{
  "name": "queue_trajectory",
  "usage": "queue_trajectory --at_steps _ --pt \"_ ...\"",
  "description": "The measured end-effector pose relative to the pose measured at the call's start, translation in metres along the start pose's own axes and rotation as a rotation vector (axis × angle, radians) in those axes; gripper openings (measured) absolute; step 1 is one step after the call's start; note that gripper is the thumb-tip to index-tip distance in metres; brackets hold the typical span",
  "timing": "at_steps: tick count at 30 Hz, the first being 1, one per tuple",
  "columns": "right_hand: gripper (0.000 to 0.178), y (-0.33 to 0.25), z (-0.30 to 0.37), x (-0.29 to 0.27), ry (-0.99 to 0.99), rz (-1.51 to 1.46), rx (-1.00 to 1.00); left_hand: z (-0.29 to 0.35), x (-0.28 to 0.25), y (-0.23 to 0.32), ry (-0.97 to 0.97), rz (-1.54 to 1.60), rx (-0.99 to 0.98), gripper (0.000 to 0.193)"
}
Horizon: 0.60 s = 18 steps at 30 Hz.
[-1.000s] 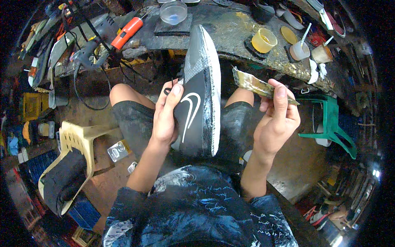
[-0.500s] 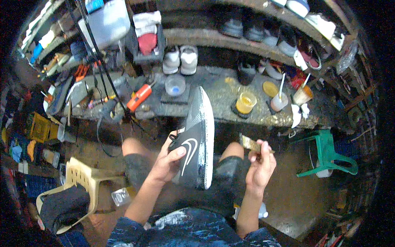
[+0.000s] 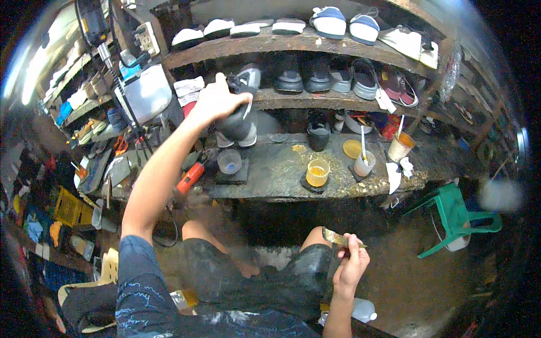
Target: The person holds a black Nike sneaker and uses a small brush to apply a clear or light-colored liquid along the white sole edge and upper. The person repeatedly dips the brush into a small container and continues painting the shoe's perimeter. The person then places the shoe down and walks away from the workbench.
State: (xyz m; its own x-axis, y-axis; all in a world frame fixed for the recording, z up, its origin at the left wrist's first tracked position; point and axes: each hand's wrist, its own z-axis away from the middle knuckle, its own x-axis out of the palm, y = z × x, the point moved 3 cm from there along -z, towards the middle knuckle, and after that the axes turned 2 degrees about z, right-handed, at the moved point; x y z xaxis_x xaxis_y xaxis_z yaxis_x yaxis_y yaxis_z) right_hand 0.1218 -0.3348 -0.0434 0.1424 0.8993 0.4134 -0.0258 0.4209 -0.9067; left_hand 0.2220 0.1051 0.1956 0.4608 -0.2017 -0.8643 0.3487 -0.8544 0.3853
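My left hand (image 3: 222, 98) is stretched forward at the far side of the workbench, its fingers closed round a dark grey and black sneaker (image 3: 239, 123). The sneaker is raised in front of the lower shelf and partly covers a white pair of shoes standing on the bench. Close to my right knee, my right hand (image 3: 350, 265) pinches a short flat brush (image 3: 336, 238), its dark end pointing left. Nearest below the sneaker is a clear plastic cup (image 3: 230, 161) on a dark block.
The workbench (image 3: 270, 183) holds a yellow-liquid tub (image 3: 318, 172), a cup with a stick (image 3: 364, 163), a brown-stained cup (image 3: 400, 147) and an orange tool (image 3: 190, 178). Shelves (image 3: 253, 48) of shoes rise behind. A green plastic chair (image 3: 442, 211) stands right.
My left hand has carried the sneaker from above my lap forward and up to the shelf side of the bench. My right hand stays low with the brush. The view has tilted up.
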Motion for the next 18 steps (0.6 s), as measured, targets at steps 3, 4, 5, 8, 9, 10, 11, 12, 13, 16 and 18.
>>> queue_trajectory --at_steps 3,4,5,8,9,10,11,12,13,16,18 --pt "0.021 -0.005 0.002 -0.006 0.001 0.022 0.019 -0.069 0.014 0.004 0.021 -0.211 -0.096 0.102" --pt "0.021 -0.007 0.003 -0.008 0.007 0.035 0.014 -0.091 0.018 0.004 -0.036 -0.260 -0.096 0.094" --pt "0.021 -0.009 0.004 -0.010 0.012 0.044 0.012 -0.111 0.024 0.002 -0.116 -0.310 -0.099 0.086" --pt "0.021 -0.011 0.004 -0.017 0.043 0.031 0.026 -0.157 0.047 -0.009 -0.098 -0.489 -0.086 0.068" --pt "0.020 -0.011 0.004 -0.021 0.052 0.016 0.033 -0.169 0.052 -0.016 -0.172 -0.477 -0.106 0.062" --pt "0.020 -0.009 0.003 -0.024 0.068 0.018 0.024 -0.178 0.057 -0.019 -0.179 -0.494 -0.125 0.061" --pt "0.020 -0.007 0.002 -0.028 0.070 0.009 0.008 -0.183 0.057 -0.021 -0.155 -0.499 -0.126 0.058" --pt "0.019 -0.004 0.000 -0.032 0.090 0.000 0.013 -0.179 0.058 -0.019 -0.149 -0.471 -0.090 0.060" --pt "0.019 0.000 -0.001 -0.036 0.108 -0.014 0.014 -0.168 0.056 -0.015 -0.080 -0.422 -0.088 0.064" --pt "0.030 0.014 -0.010 -0.048 0.162 -0.063 0.105 -0.077 0.029 0.009 0.213 -0.281 -0.066 0.075" --pt "0.038 0.019 -0.015 -0.049 0.142 -0.092 0.152 0.037 0.012 0.032 0.475 0.339 0.391 0.045"
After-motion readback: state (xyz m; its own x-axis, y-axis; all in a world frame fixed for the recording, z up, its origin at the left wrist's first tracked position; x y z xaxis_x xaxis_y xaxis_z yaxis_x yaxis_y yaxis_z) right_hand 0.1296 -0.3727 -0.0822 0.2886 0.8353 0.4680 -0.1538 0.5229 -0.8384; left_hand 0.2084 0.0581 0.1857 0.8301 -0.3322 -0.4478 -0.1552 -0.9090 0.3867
